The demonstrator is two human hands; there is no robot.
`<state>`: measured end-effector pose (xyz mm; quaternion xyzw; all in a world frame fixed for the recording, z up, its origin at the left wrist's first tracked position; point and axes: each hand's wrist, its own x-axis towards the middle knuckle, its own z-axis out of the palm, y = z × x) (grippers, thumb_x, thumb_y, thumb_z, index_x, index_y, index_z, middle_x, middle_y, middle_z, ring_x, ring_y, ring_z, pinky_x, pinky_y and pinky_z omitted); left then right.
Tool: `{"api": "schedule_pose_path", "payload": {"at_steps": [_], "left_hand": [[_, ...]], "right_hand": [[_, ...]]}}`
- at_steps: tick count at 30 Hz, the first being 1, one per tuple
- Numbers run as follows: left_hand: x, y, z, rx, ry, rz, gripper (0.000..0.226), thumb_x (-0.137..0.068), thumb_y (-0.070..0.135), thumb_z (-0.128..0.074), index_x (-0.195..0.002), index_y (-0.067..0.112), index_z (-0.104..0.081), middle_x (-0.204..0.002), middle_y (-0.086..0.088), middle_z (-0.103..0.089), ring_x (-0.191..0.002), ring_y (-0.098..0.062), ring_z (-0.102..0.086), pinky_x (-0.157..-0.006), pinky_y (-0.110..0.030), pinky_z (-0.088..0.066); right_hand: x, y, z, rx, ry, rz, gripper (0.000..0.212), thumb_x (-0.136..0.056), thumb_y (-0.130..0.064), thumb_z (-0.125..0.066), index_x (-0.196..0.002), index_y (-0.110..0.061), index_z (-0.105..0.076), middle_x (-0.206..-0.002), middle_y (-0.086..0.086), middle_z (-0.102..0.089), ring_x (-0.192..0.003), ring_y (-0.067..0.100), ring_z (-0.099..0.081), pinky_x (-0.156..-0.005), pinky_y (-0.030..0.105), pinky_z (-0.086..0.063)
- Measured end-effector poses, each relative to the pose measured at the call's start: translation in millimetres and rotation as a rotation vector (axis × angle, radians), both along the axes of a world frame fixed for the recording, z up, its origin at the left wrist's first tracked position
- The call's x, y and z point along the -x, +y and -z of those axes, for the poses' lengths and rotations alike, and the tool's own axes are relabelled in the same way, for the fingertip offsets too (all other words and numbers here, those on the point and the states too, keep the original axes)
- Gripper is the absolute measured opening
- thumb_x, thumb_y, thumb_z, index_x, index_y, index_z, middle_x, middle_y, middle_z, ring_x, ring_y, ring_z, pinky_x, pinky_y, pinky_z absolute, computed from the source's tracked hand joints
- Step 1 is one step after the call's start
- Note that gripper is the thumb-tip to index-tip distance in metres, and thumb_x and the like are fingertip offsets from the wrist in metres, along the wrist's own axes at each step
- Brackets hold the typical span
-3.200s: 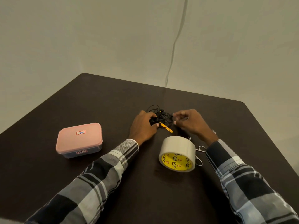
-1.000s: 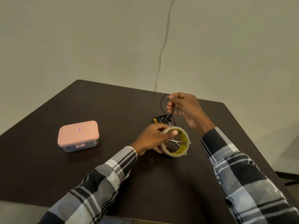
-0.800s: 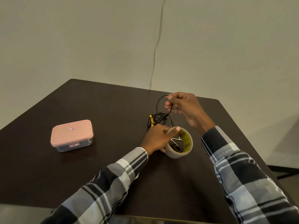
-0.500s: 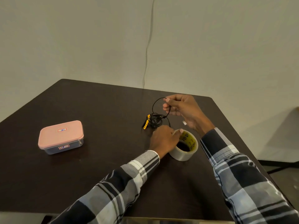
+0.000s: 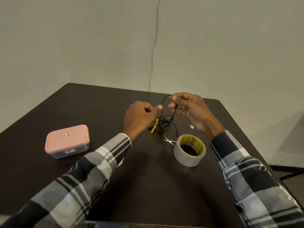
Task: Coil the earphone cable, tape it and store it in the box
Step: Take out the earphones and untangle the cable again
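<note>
A black earphone cable (image 5: 165, 123) with a yellow tag lies tangled at the middle of the dark table (image 5: 148, 186). One loop of it is lifted, pinched in my right hand (image 5: 189, 107). My left hand (image 5: 139, 117) hovers just left of that loop, thumb touching the cable, fingers loosely curled. The tape roll (image 5: 189, 149) lies flat on the table in front of my right hand, with nobody holding it. The pink-lidded box (image 5: 67, 141) stands closed at the left.
Small scissors (image 5: 169, 141) lie between the cable and the tape roll. A tiny white scrap (image 5: 191, 127) rests under my right wrist. The table's right edge runs close to my right sleeve. A thin wire hangs down the wall behind.
My left hand let go of the tape roll, which now lies flat, and moved up to the cable loop. My right hand still holds the loop raised. The scissors are uncovered.
</note>
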<state>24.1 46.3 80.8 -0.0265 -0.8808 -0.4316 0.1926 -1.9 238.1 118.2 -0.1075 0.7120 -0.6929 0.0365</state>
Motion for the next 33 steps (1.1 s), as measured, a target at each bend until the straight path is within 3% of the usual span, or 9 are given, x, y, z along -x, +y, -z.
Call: {"api": "schedule_pose_path", "payload": {"at_steps": [4, 7, 12, 15, 20, 23, 26, 29, 33], "left_hand": [[13, -17, -32, -0.013, 0.089, 0.122, 0.032, -0.091, 0.046, -0.065, -0.114, 0.024, -0.07, -0.109, 0.012, -0.066, -0.09, -0.001, -0.061, -0.078, -0.025, -0.048], [20, -28, -56, 0.009, 0.126, 0.143, 0.021, -0.094, 0.033, -0.064, -0.089, 0.017, -0.077, -0.075, 0.012, -0.068, -0.065, 0.005, -0.057, -0.065, -0.024, -0.042], [32, -60, -82, 0.017, 0.156, -0.017, 0.011, -0.089, 0.025, -0.067, -0.087, 0.016, -0.073, -0.078, 0.003, -0.072, -0.075, -0.013, -0.066, -0.072, -0.028, -0.051], [36, -80, -90, -0.188, 0.125, -0.003, 0.007, -0.089, 0.017, -0.066, -0.089, 0.013, -0.072, -0.078, 0.0, -0.073, -0.075, -0.015, -0.068, -0.073, -0.031, -0.052], [30, -103, -99, -0.493, 0.034, 0.081, 0.007, -0.094, 0.008, -0.062, -0.097, 0.007, -0.069, -0.064, -0.004, -0.058, -0.057, -0.014, -0.059, -0.07, -0.032, -0.059], [28, -111, -95, -0.44, -0.031, 0.128, 0.002, -0.089, 0.011, -0.071, -0.087, 0.01, -0.071, -0.06, 0.001, -0.054, -0.05, -0.007, -0.049, -0.061, -0.027, -0.058], [32, -115, -85, -0.269, 0.028, 0.061, 0.013, -0.085, 0.02, -0.076, -0.08, 0.008, -0.071, -0.052, 0.014, -0.052, -0.042, 0.0, -0.043, -0.052, -0.015, -0.04], [35, -118, -74, 0.127, 0.159, -0.035, 0.036, -0.089, 0.043, -0.069, -0.072, 0.012, -0.072, -0.039, 0.008, -0.042, -0.041, -0.008, -0.038, -0.053, -0.024, -0.032], [38, -123, -66, 0.152, 0.071, -0.096, 0.052, -0.094, 0.057, -0.054, -0.068, 0.018, -0.074, -0.039, 0.007, -0.043, -0.045, -0.013, -0.04, -0.057, -0.027, -0.035]], "right_hand": [[-1, -22, -18, 0.021, 0.07, -0.066, 0.015, -0.094, -0.015, -0.067, -0.106, -0.008, -0.073, -0.076, 0.005, -0.069, -0.08, 0.016, -0.069, -0.086, 0.04, -0.06], [-1, -33, -30, 0.0, 0.142, -0.069, 0.017, -0.092, -0.015, -0.069, -0.105, -0.004, -0.074, -0.074, 0.005, -0.065, -0.07, 0.015, -0.064, -0.08, 0.037, -0.06], [0, -32, -44, -0.076, 0.193, 0.002, 0.016, -0.088, -0.017, -0.075, -0.095, -0.003, -0.074, -0.066, 0.002, -0.059, -0.06, 0.013, -0.058, -0.084, 0.044, -0.057], [3, -28, -46, -0.107, 0.21, 0.029, 0.014, -0.085, -0.021, -0.078, -0.083, -0.009, -0.072, -0.058, -0.002, -0.058, -0.056, 0.01, -0.058, -0.088, 0.048, -0.057], [13, -21, -44, -0.148, 0.259, 0.182, 0.03, -0.08, -0.029, -0.084, -0.073, -0.007, -0.064, -0.059, 0.0, -0.059, -0.064, 0.018, -0.062, -0.072, 0.031, -0.057], [20, -19, -38, -0.123, 0.233, 0.277, 0.035, -0.08, -0.035, -0.083, -0.077, -0.006, -0.063, -0.065, 0.003, -0.061, -0.067, 0.014, -0.063, -0.077, 0.033, -0.057], [22, -23, -36, -0.016, 0.211, 0.345, 0.032, -0.083, -0.032, -0.081, -0.071, -0.014, -0.057, -0.056, -0.004, -0.053, -0.055, 0.009, -0.055, -0.068, 0.032, -0.054], [22, -30, -40, 0.108, 0.167, 0.355, 0.033, -0.082, -0.03, -0.081, -0.071, -0.018, -0.053, -0.054, -0.008, -0.043, -0.048, 0.008, -0.04, -0.06, 0.027, -0.046], [17, -36, -37, 0.163, 0.133, 0.303, 0.029, -0.084, -0.032, -0.079, -0.074, -0.021, -0.054, -0.056, -0.008, -0.043, -0.051, 0.008, -0.039, -0.065, 0.03, -0.044]]}}
